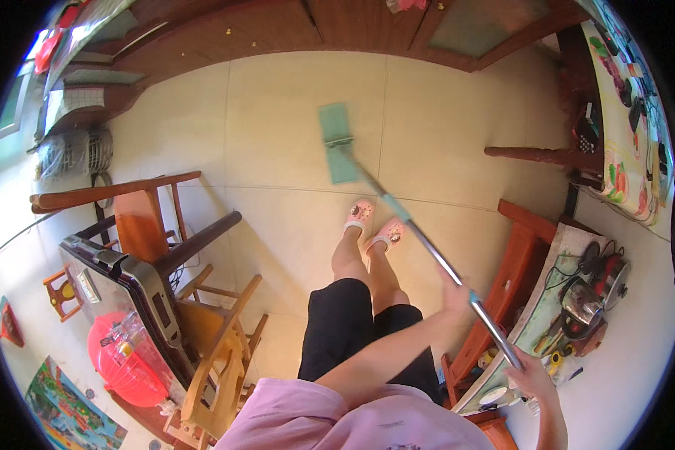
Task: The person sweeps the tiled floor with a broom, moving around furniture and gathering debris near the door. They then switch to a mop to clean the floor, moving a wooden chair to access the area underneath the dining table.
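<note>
A flat mop (336,165) with a green rectangular head rests on the pale tiled floor, ahead of my feet. Its metal pole slants back toward my right side. Partway up the pole, my left hand (456,298) is closed around it near a teal collar. My right hand (531,375) grips the upper end of the same pole. My left forearm crosses in front of my black shorts to reach it. Pink clogs (386,234) are on my feet, just behind the mop head.
Wooden chairs (221,352) and a table (131,277) with a red plastic bag (124,360) stand at the left. A caged fan (90,152) is beyond them. Brown cabinets (270,34) line the far side. A cluttered side table (547,300) and wooden furniture (502,277) flank my right.
</note>
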Demonstrator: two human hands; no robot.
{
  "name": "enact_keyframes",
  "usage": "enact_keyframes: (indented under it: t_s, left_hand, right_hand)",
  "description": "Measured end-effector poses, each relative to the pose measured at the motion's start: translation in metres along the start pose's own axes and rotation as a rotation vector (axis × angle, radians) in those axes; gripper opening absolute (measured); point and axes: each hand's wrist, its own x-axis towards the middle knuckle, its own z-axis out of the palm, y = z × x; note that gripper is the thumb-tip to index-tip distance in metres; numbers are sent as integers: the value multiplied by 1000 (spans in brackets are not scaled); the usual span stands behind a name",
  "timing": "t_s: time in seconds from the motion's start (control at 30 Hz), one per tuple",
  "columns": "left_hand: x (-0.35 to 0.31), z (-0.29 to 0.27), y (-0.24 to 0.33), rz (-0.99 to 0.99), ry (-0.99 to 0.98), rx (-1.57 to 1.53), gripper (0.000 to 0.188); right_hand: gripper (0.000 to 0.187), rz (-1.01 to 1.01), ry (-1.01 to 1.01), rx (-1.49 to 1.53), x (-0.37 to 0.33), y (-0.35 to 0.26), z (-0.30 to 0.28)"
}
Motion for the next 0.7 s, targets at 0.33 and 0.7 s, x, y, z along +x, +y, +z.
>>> enact_keyframes:
  t_s: [0.33,0.7]
  left_hand:
    - [138,-244,121,189,426,62,37]
    - [234,-162,174,249,557,27,51]
  right_hand:
    - [43,-681,-231,-156,195,-116,131]
    - [36,-666,-116,-266,222,-189,33]
